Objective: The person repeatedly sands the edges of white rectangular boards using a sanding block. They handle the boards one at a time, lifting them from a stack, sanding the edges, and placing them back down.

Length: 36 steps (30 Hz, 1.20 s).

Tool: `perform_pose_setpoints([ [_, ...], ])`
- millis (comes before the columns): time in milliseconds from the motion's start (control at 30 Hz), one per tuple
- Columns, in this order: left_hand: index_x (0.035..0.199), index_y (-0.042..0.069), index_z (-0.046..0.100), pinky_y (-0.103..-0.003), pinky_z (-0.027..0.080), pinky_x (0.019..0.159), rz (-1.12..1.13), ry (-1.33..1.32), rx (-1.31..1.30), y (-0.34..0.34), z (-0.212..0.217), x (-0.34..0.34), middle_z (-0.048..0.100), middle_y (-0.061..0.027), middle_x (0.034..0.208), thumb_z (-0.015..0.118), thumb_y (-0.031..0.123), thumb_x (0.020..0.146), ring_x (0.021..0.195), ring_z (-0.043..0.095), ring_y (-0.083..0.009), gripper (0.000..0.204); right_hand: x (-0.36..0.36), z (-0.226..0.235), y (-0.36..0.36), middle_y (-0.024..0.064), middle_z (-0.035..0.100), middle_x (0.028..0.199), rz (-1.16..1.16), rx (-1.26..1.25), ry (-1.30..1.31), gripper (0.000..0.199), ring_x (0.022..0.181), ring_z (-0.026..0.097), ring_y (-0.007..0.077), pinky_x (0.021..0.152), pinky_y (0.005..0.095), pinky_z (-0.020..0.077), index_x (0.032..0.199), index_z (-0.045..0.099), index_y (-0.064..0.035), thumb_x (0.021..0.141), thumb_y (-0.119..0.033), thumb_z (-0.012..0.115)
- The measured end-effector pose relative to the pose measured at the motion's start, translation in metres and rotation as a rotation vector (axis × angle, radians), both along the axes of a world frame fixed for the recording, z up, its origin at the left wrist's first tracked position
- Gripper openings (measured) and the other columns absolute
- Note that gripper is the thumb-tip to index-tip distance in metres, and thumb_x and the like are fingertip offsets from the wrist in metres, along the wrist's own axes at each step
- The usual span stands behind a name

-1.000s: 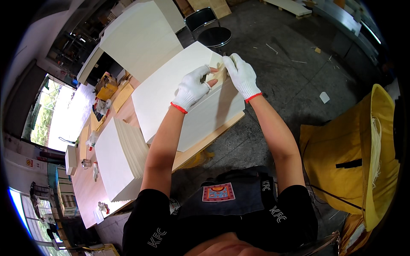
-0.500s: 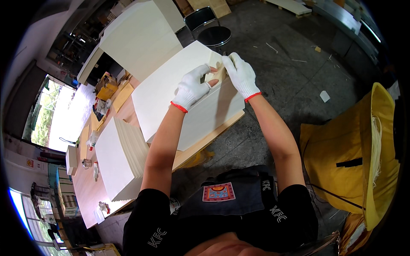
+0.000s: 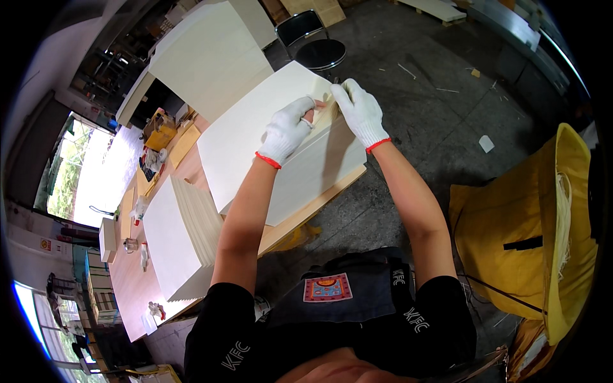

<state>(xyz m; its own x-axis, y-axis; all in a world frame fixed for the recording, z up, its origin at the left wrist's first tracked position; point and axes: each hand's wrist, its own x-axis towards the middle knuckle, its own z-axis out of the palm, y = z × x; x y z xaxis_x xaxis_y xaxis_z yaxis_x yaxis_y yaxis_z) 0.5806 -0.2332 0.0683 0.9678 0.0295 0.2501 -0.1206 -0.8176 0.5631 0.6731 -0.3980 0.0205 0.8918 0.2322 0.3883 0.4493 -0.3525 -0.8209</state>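
Observation:
A tall stack of white boards (image 3: 249,134) lies on the wooden table, its side faces toward me. My left hand (image 3: 289,127), in a white knitted glove with bare thumb and fingertip, rests over the stack near its far right corner. Its thumb and forefinger are drawn together; anything between them is too small to make out. At that same corner, my right hand (image 3: 361,112), in a matching glove with a red cuff, is closed on the board edges, thumb toward the left hand. A pale, shaded strip of edges shows between the hands.
To the left stands a second stack of boards (image 3: 175,236) on the table (image 3: 121,281), with tools and a yellow box (image 3: 159,131) beyond. A larger white stack (image 3: 211,57) rises behind. A black chair (image 3: 319,54) stands past the corner; a yellow fabric bag (image 3: 504,217) is at right.
The thumb and forefinger of my left hand have come together from a spread position. My right hand and the stack look the same.

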Motion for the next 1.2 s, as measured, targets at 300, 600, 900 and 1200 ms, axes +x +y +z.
perform_pose_setpoints([
  [300,0.120,0.016,0.070,-0.038,0.053,0.085,0.033,0.057,0.089,-0.008,0.010,-0.004,0.071,-0.0111,0.106,0.074,0.026,0.090,0.093,0.067,-0.0285,0.032,0.001,-0.003,0.001,0.0201,0.070,0.082,-0.005,0.010,-0.004,0.051,0.082,0.069,0.0412,0.074,0.0509,0.0497,0.099,0.063,-0.0080,0.100,-0.056,0.045],
  [600,0.121,0.015,0.069,-0.039,0.053,0.086,-0.054,-0.159,-0.006,0.001,-0.006,0.001,0.071,-0.0136,0.106,0.066,0.019,0.094,0.091,0.067,-0.0304,0.027,-0.002,0.003,0.000,0.0206,0.069,0.085,0.001,0.007,0.050,0.049,0.086,0.067,0.0418,0.075,0.0489,0.0487,0.097,0.063,-0.0068,0.100,-0.054,0.048],
  [900,0.123,0.015,0.069,-0.036,0.052,0.080,0.018,0.020,0.120,-0.006,0.005,-0.003,0.069,-0.0103,0.095,0.078,0.030,0.087,0.083,0.063,-0.0228,0.040,0.002,-0.003,0.002,0.0194,0.071,0.083,-0.018,0.006,0.022,0.050,0.082,0.069,0.0414,0.075,0.0507,0.0502,0.099,0.064,-0.0084,0.099,-0.056,0.048],
  [1200,0.126,0.011,0.066,-0.036,0.054,0.087,-0.022,-0.124,0.035,-0.006,0.001,-0.003,0.072,-0.0125,0.107,0.059,0.013,0.097,0.090,0.068,-0.0239,0.030,-0.002,0.003,-0.003,0.0188,0.071,0.084,0.006,0.025,0.084,0.050,0.084,0.069,0.0407,0.075,0.0495,0.0500,0.097,0.064,-0.0083,0.098,-0.056,0.048],
])
